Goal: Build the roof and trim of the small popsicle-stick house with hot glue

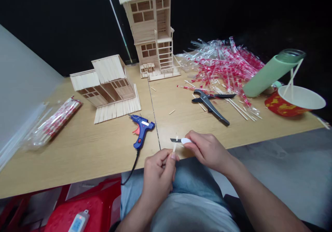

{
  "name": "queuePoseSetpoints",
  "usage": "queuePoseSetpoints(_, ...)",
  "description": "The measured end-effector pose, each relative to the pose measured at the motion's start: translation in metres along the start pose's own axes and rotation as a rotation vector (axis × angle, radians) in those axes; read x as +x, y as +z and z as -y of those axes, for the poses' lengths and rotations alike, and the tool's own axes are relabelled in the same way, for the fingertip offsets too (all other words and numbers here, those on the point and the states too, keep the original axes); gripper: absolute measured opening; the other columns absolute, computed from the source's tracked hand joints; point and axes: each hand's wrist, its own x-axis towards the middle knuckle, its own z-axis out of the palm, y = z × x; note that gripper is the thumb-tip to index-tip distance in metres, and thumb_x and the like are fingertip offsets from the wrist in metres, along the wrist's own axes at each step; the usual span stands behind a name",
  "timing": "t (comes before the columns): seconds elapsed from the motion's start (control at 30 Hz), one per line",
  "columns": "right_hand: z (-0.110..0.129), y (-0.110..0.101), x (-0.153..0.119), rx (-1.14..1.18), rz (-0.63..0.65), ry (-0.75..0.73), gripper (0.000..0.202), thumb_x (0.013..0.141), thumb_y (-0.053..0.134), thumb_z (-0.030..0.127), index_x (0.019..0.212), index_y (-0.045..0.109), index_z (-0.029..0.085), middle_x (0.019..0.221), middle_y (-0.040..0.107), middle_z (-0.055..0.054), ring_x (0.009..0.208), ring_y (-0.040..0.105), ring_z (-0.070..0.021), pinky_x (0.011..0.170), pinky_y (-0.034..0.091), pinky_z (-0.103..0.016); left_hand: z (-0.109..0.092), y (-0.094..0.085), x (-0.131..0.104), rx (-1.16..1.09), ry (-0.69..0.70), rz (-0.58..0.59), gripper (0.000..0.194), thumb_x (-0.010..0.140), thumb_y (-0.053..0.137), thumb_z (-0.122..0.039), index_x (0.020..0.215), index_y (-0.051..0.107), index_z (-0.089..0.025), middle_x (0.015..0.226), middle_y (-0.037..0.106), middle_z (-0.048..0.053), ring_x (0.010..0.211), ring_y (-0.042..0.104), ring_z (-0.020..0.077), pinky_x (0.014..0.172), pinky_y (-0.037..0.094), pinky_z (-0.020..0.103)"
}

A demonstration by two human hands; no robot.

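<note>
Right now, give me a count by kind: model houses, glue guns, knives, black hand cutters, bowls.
Model houses: 2 (tall house, low house)
Glue gun: 1
Knife, in the right hand: 1
Black hand cutter: 1
Bowl: 1
Total: 6

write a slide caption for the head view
Left hand pinches a thin stick; right hand holds a knife across it, near a blue glue gun.

I see room fwd of L hand [160,171], btwn glue gun [142,130] & blk cutters [207,102]; tall house [144,28] blocks beyond.
</note>
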Motion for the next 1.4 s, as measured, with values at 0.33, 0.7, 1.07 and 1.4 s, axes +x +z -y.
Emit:
queuePoseSetpoints(0.33,0.001,-0.022,0.002,-0.032,-0.056,0.08,0.027,0.1,0.039,0.037,0.085,0.053,0.02,0.064,0.057,0.0,0.054,0.056,-0.0145,0.053,0.036,-0.024,-0.003,-0.006,-0.009,-0.049,-0.015,0.008,0.034,0.092,0.05,-0.044,0.075,0.059,-0.017,0.04,0.043,-0.007,0.028,0.035,0.0068,0.033,0.022,0.018)
queuePoseSetpoints(0.7,0.005,-0.013,0.009,-0.075,-0.179,0.142,0.03,0.099,0.042,0.039,0.078,0.051,0.02,0.06,0.049,0.002,0.052,0.047,-0.0139,0.053,0.03,-0.026,-0.009,-0.013,-0.025,0.009,0.11,-0.05,0.032,0.093,0.051,-0.04,0.074,0.061,-0.017,0.039,0.042,-0.007,0.03,0.034,0.0056,0.036,0.023,0.018)
queuePoseSetpoints(1.07,0.043,0.005,0.016,0.639,-0.045,0.353,0.033,0.092,0.056,0.045,0.073,0.053,0.019,0.064,0.043,0.004,0.059,0.038,-0.0107,0.054,0.029,-0.024,-0.002,-0.014,-0.002,0.106,0.162,0.096,0.034,0.095,0.049,-0.041,0.077,0.062,-0.016,0.045,0.046,-0.005,0.04,0.041,0.0074,0.044,0.031,0.019)
queuePoseSetpoints(1.4,0.032,0.023,0.022,1.242,-0.556,0.561,0.037,0.081,0.071,0.048,0.074,0.046,0.022,0.049,0.027,0.012,0.041,0.019,-0.0057,0.04,0.015,-0.02,0.019,-0.029,0.012,-0.119,0.259,-0.022,0.039,0.096,0.046,-0.047,0.109,0.065,-0.015,0.071,0.062,0.002,0.052,0.052,0.0091,0.055,0.043,0.022)
